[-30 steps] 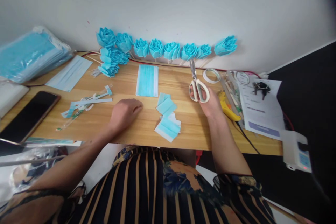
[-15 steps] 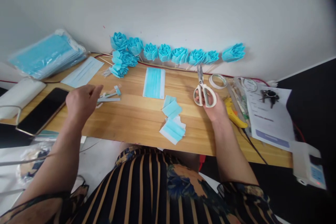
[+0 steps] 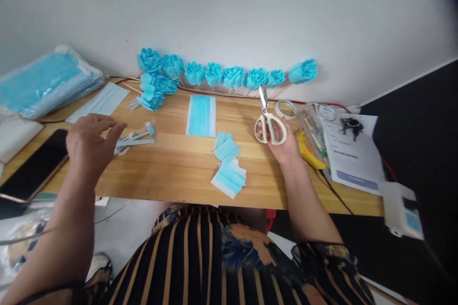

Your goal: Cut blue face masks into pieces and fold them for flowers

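My right hand (image 3: 282,145) grips white-handled scissors (image 3: 268,121), blades pointing up and away over the wooden table (image 3: 179,167). My left hand (image 3: 88,140) hovers with fingers spread over the cut strips and scraps (image 3: 134,136) at the table's left, holding nothing. A flat blue face mask (image 3: 201,115) lies in the middle. Cut blue mask pieces (image 3: 227,164) are piled near the front edge between my hands.
Several blue mask flowers (image 3: 214,74) line the wall. A bag of masks (image 3: 43,81), a loose mask (image 3: 98,102) and a phone (image 3: 34,167) sit at left. Tape roll (image 3: 286,108), yellow tool (image 3: 308,150), papers with keys (image 3: 352,145) and a white device (image 3: 402,209) lie at right.
My left hand moved from the table's middle to the left, over the scraps, and opened its fingers. The right hand kept the scissors nearly still.
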`<state>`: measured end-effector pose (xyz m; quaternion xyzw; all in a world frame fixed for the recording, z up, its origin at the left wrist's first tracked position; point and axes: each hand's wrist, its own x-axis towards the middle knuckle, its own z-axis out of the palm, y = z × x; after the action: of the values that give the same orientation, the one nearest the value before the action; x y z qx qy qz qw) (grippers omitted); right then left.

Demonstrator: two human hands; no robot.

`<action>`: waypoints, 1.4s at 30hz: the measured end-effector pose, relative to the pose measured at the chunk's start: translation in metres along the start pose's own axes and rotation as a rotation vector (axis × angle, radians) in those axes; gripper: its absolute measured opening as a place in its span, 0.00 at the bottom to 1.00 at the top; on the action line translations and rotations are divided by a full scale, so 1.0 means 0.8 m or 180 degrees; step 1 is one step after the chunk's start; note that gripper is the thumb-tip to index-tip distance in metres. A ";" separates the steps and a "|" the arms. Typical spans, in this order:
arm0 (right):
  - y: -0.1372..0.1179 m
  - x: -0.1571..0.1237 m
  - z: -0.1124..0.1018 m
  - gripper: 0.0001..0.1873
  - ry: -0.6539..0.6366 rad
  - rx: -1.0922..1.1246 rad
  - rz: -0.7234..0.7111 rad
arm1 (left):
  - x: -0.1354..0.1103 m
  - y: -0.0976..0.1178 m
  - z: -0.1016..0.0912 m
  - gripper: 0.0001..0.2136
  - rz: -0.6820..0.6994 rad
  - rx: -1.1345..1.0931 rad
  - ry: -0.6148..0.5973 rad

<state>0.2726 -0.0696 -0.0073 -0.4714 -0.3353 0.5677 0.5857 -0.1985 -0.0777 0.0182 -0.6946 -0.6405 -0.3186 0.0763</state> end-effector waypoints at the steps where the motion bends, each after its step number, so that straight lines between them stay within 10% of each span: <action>1: 0.001 0.000 -0.001 0.23 0.0009 -0.0047 -0.0025 | 0.002 0.010 0.002 0.15 0.0085 -0.0157 0.0083; 5: 0.004 0.002 -0.011 0.30 0.0355 -0.0952 -0.0337 | 0.011 0.069 0.010 0.11 0.0446 -0.1006 0.0001; 13: -0.004 -0.010 -0.030 0.21 0.0779 -0.4904 -0.0996 | 0.032 0.202 0.056 0.11 0.1037 -0.2272 -0.1065; 18: -0.001 -0.015 -0.016 0.25 0.0498 -0.3517 -0.1430 | 0.031 0.251 0.098 0.09 0.0708 -0.3267 -0.1929; 23: 0.003 -0.031 0.015 0.31 -0.0771 -0.1536 -0.0637 | 0.015 0.280 0.106 0.07 0.0075 -0.3928 -0.2423; 42: -0.022 -0.036 0.073 0.23 -0.1558 -0.3293 -0.1325 | 0.013 0.262 0.103 0.12 -0.0473 -0.4435 -0.2399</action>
<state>0.2207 -0.0864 0.0322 -0.4752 -0.7777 0.2966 0.2853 0.0264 -0.0622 0.0224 -0.5990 -0.3212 -0.3937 -0.6189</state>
